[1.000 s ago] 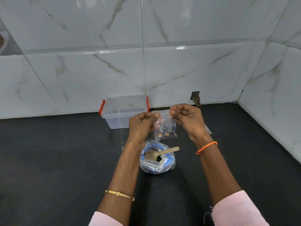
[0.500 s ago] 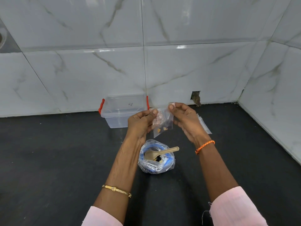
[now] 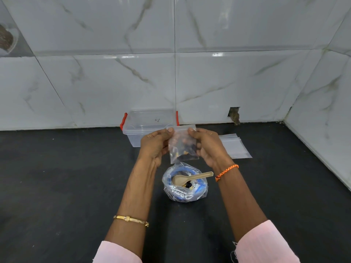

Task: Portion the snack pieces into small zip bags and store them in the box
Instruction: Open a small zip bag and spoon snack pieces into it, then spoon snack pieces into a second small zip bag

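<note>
Sealing 1 filled zip bag (image 3: 182,147), held above mid-worktop between left hand (image 3: 154,144) and right hand (image 3: 206,146), fingers pinching its top strip. Next, probably: pressing the zip fully closed, then into the lidded box (image 3: 147,128) at the worktop's back edge.

Clear zip bag (image 3: 183,144) with dark and orange snack pieces (image 3: 187,149). Clear storage box (image 3: 146,128) with red latches (image 3: 123,121). Beige spoon (image 3: 190,179) in clear, blue-printed snack packet (image 3: 185,188). Matte black counter (image 3: 57,186). White, grey-veined marble tiles (image 3: 114,73). Gold bangle (image 3: 131,220), orange thread bracelet (image 3: 227,172), pale pink sleeves (image 3: 266,243).
</note>
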`<move>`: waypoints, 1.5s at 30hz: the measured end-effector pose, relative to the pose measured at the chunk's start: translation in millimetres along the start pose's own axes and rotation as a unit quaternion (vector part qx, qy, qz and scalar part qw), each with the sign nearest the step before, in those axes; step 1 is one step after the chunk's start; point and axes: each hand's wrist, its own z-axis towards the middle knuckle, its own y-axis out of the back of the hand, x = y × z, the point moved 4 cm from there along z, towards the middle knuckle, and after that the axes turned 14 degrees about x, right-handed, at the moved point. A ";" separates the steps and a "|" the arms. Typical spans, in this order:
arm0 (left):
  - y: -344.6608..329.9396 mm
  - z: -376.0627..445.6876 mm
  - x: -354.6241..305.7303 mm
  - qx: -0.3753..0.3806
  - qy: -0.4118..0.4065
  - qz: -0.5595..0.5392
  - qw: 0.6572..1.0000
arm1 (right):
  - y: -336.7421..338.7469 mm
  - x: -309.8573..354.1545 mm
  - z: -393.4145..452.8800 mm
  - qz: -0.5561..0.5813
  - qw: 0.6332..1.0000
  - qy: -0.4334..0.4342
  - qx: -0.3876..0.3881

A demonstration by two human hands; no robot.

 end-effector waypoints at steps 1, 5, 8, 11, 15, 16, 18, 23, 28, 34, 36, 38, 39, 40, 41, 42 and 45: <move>6.8 0.2 -2.7 -0.004 -0.001 -0.006 1.000 | -3.2 -0.6 4.7 0.005 1.000 -0.013 0.012; 42.3 0.1 -8.6 -0.013 0.061 0.060 0.996 | -27.0 -5.6 34.3 -0.061 0.996 -0.052 0.028; 75.2 -2.5 -2.1 -0.052 0.127 0.109 0.985 | -46.4 -26.9 60.9 -0.098 0.990 -0.104 0.022; 104.4 -5.0 10.9 -0.100 0.165 0.144 0.971 | -56.6 -55.8 79.6 -0.209 0.961 -0.176 0.053; 138.0 -3.2 30.1 -0.162 0.190 0.211 0.945 | -68.0 -82.4 88.6 -0.301 0.906 -0.263 0.138; 143.6 -0.5 33.2 -0.170 0.187 0.230 0.940 | -70.7 -85.3 90.6 -0.308 0.901 -0.271 0.141; 150.3 3.6 35.3 -0.194 0.175 0.294 0.920 | -72.6 -89.4 94.7 -0.338 0.890 -0.277 0.127; 141.6 7.0 26.7 -0.249 0.194 0.443 0.839 | -68.2 -92.0 104.8 -0.374 0.896 -0.218 0.101; 126.6 4.4 11.5 -0.279 0.178 0.485 0.810 | -57.0 -68.3 98.5 -0.388 0.897 -0.189 0.099; 32.6 26.1 -26.2 -0.109 -0.029 0.334 0.936 | 22.7 41.2 55.4 -0.236 0.960 0.103 -0.107; -22.2 42.1 -16.5 0.010 -0.005 0.304 0.953 | 75.5 55.2 44.0 -0.267 0.938 0.106 -0.193; -71.1 59.8 10.6 0.101 0.048 0.323 0.940 | 133.3 47.7 40.3 -0.312 0.907 0.045 -0.279; -90.9 70.0 29.0 0.132 0.064 0.366 0.919 | 158.5 38.6 38.2 -0.328 0.892 0.000 -0.309; -106.8 79.6 46.7 0.160 0.068 0.436 0.883 | 177.9 26.8 35.3 -0.339 0.880 -0.050 -0.330; -120.3 85.5 63.8 0.188 0.069 0.513 0.835 | 193.4 13.5 33.1 -0.345 0.870 -0.097 -0.339; -129.1 88.7 81.3 0.217 0.070 0.589 0.776 | 200.7 0.5 30.3 -0.353 0.863 -0.143 -0.332; -144.1 92.8 129.1 0.291 0.088 0.736 0.605 | 210.9 -23.8 26.0 -0.387 0.844 -0.208 -0.306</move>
